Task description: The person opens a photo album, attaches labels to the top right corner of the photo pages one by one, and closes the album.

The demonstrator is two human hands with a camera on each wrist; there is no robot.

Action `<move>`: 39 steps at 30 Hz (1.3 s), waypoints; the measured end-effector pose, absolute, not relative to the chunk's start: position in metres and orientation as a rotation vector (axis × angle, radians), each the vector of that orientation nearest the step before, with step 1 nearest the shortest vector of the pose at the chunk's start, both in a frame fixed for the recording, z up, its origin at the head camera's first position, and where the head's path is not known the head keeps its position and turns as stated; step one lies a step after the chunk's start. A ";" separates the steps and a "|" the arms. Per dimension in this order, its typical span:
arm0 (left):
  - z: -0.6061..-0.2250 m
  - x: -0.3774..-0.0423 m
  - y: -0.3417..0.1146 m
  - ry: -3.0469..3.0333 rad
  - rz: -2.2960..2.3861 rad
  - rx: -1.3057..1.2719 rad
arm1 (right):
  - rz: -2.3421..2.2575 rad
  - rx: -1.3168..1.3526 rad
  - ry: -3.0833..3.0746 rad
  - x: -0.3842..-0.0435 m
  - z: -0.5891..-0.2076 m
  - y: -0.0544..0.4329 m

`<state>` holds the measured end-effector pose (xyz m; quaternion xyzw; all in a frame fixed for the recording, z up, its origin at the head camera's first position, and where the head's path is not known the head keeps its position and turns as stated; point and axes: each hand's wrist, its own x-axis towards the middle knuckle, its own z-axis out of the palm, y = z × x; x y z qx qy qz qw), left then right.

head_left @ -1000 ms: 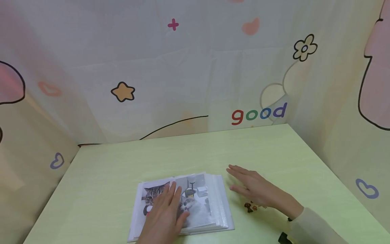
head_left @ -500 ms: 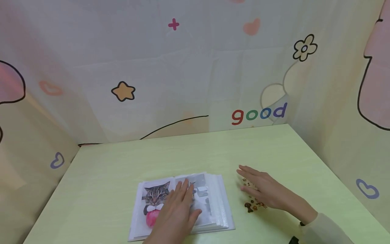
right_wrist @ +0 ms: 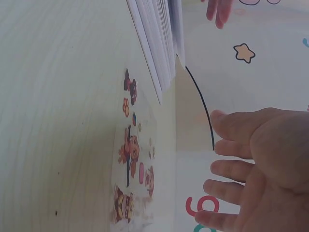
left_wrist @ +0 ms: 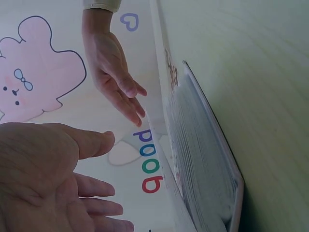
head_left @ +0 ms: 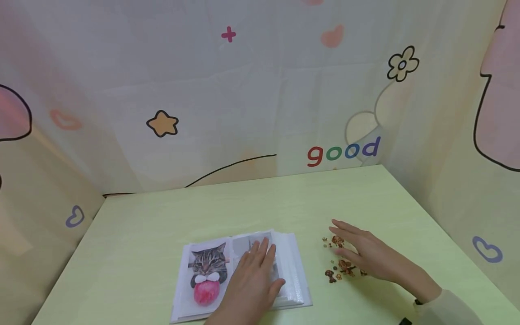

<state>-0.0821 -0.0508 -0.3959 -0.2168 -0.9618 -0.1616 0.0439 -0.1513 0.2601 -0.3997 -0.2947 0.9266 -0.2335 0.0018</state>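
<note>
A white photo album (head_left: pixel 299 273) with clear sleeves lies open on the table. Its left page carries a picture of a tabby cat (head_left: pixel 208 262) with a pink ball. My left hand (head_left: pixel 252 282) hovers over the right page with straight fingers and covers much of that picture; the left wrist view shows a gap between hand and pages (left_wrist: pixel 200 159). Right of the album lies a clear sticker sheet (right_wrist: pixel 130 145) printed with small brown and orange cartoon figures. Above it is my right hand (head_left: pixel 371 253), fingers extended, holding nothing and hiding part of the sheet.
The pale green table (head_left: pixel 142 225) meets a printed cloth backdrop (head_left: pixel 227 104) at its back and sides. A light sleeve (head_left: pixel 451 309) covers the right forearm.
Both hands have moved to the right. The left has uncovered the tabby cat picture and now covers the right page; the right hand has come over the sticker sheet. The album has stayed in place.
</note>
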 end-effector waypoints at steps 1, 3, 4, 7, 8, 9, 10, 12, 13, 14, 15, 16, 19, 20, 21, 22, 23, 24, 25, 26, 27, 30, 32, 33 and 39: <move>-0.396 -0.082 -0.049 -2.945 -0.489 -0.663 | -0.732 -0.922 2.908 -0.151 -0.399 0.262; -0.396 -0.083 -0.045 -2.949 -0.479 -0.663 | -0.731 -0.920 2.913 -0.150 -0.398 0.265; -0.397 -0.083 -0.043 -2.948 -0.469 -0.667 | -0.731 -0.917 2.917 -0.150 -0.398 0.266; -0.398 -0.083 -0.037 -2.957 -0.440 -0.668 | -0.735 -0.906 2.926 -0.149 -0.398 0.269; -0.398 -0.083 -0.036 -2.957 -0.431 -0.670 | -0.731 -0.899 2.929 -0.148 -0.399 0.270; -0.399 -0.083 -0.034 -2.956 -0.424 -0.673 | -0.728 -0.891 2.930 -0.148 -0.399 0.270; -0.399 -0.083 -0.032 -2.956 -0.417 -0.677 | -0.723 -0.883 2.932 -0.148 -0.399 0.271; -0.399 -0.083 -0.028 -2.957 -0.406 -0.689 | -0.719 -0.873 2.934 -0.147 -0.399 0.271; -0.399 -0.083 -0.026 -2.960 -0.408 -0.693 | -0.718 -0.872 2.934 -0.146 -0.399 0.272; -0.399 -0.083 -0.024 -2.958 -0.405 -0.699 | -0.717 -0.874 2.935 -0.145 -0.399 0.272; -0.399 -0.084 -0.021 -2.959 -0.400 -0.705 | -0.720 -0.880 2.937 -0.145 -0.399 0.272; -0.399 -0.084 -0.019 -2.961 -0.392 -0.711 | -0.723 -0.885 2.939 -0.144 -0.399 0.272; -0.399 -0.086 -0.013 -2.956 -0.376 -0.729 | -0.730 -0.886 2.946 -0.143 -0.399 0.272; -0.400 -0.086 -0.012 -2.952 -0.380 -0.736 | -0.730 -0.884 2.949 -0.143 -0.399 0.272; -0.400 -0.087 -0.010 -2.949 -0.385 -0.742 | -0.728 -0.884 2.952 -0.142 -0.400 0.272; -0.400 -0.087 -0.008 -2.945 -0.393 -0.746 | -0.727 -0.889 2.954 -0.142 -0.401 0.272; -0.400 -0.088 -0.006 -2.941 -0.402 -0.750 | -0.728 -0.897 2.956 -0.142 -0.401 0.272; -0.401 -0.088 -0.004 -2.939 -0.414 -0.752 | -0.729 -0.910 2.959 -0.142 -0.402 0.271; -0.401 -0.088 -0.002 -2.938 -0.428 -0.753 | -0.731 -0.920 2.962 -0.141 -0.402 0.271; -0.402 -0.089 0.000 -2.935 -0.425 -0.753 | -0.730 -0.934 2.964 -0.141 -0.403 0.271; -0.402 -0.089 0.002 -2.934 -0.416 -0.753 | -0.727 -0.944 2.967 -0.140 -0.404 0.271; -0.403 -0.091 0.008 -2.939 -0.377 -0.756 | -0.732 -0.934 2.964 -0.140 -0.406 0.269; -0.404 -0.092 0.012 -2.947 -0.347 -0.758 | -0.728 -0.917 2.960 -0.140 -0.407 0.267; -0.405 -0.093 0.014 -2.956 -0.337 -0.757 | -0.731 -0.913 2.953 -0.140 -0.409 0.266; -0.409 -0.100 0.024 -2.994 -0.296 -0.741 | -0.676 -0.977 2.962 -0.138 -0.415 0.258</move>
